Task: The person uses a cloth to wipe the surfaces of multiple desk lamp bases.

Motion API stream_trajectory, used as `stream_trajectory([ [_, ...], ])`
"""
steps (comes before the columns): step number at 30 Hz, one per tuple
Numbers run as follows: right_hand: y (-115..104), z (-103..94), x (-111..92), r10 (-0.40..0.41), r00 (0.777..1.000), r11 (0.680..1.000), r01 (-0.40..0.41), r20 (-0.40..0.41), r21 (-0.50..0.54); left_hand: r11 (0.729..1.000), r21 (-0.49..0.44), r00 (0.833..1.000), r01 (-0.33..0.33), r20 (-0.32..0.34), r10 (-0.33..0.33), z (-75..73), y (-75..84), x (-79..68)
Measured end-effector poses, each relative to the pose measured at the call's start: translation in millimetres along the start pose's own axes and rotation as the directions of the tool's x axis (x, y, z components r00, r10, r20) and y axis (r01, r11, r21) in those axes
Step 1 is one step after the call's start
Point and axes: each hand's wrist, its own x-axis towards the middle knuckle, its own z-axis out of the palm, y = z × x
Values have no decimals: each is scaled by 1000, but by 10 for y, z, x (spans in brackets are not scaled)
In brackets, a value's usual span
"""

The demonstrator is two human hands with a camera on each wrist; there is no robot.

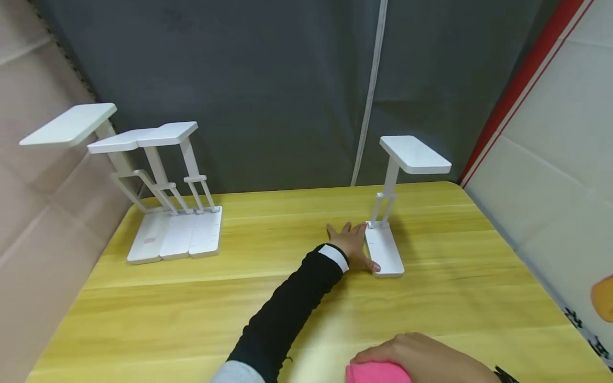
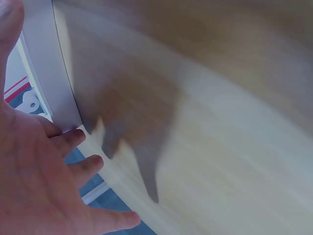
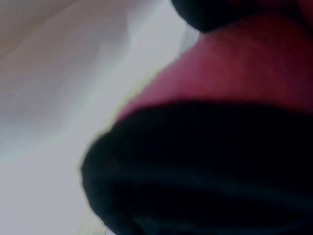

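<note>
In the head view, a white folding desk lamp (image 1: 385,250) stands upright at the right of the table, its flat head raised on a slanted arm. My left hand (image 1: 351,244) lies along the left side of its base, fingers spread and thumb at the front corner. The left wrist view shows the left palm (image 2: 39,171) with straight fingers, some touching the edge of the base (image 2: 54,63). Near the front edge, my right hand (image 1: 426,356) grips a pink cloth (image 1: 378,372). Close up and dark in the right wrist view, fingers (image 3: 195,161) wrap that cloth.
Three similar white lamps (image 1: 174,236) stand side by side at the back left of the wooden table (image 1: 268,234). A dark grey curtain (image 1: 239,96) hangs behind the table. Pale sheets border it on the left and right.
</note>
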Motion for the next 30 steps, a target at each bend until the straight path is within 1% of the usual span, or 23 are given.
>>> stream_trajectory([
  [3,32,27,-45,2,1000,1000,-2,3,7,999,-29,1000,24,2,-24,-19,20,61],
  [7,65,59,-88,-8,1000,1000,8,-3,7,997,-41,998,61,-7,-61,-77,24,69],
  [10,114,62,-111,19,1000,1000,-19,-1,22,996,-50,997,71,-14,-72,-116,13,84],
  [13,179,43,-132,37,999,999,-38,5,39,995,-60,997,75,-20,-76,-100,0,169],
  [15,219,23,-157,34,999,998,-35,8,48,998,-37,998,50,-42,-51,-49,3,225],
  [18,271,-43,-216,57,998,997,-58,22,43,1000,25,994,-7,-107,10,71,40,296],
  [20,297,-104,-254,68,997,997,-69,20,40,997,62,987,-47,-149,56,98,16,282],
  [21,306,-136,-264,72,997,997,-73,20,40,996,68,982,-66,-171,77,88,-43,250],
  [22,312,-168,-273,75,997,996,-75,19,45,995,65,978,-74,-190,86,48,-132,186],
  [23,317,-193,-274,64,998,997,-64,7,43,995,61,971,-77,-220,89,11,-270,114],
  [24,319,-214,-270,52,999,998,-52,-6,45,997,31,965,-77,-248,82,-29,-450,23],
  [25,318,-233,-263,41,999,998,-40,-16,46,998,0,958,-68,-279,66,-62,-666,-88],
  [26,318,-248,-256,31,999,999,-30,-27,37,998,-26,947,-52,-320,41,-69,-913,-209],
  [28,317,-270,-235,17,999,999,-15,-38,35,996,-92,924,11,-380,-45,-29,-1432,-471],
  [29,320,-279,-221,9,999,1000,-8,-44,28,990,-129,911,50,-401,-98,26,-1691,-595],
  [30,323,-293,-208,8,999,999,-7,-40,34,981,-167,903,98,-400,-159,77,-1928,-721],
])
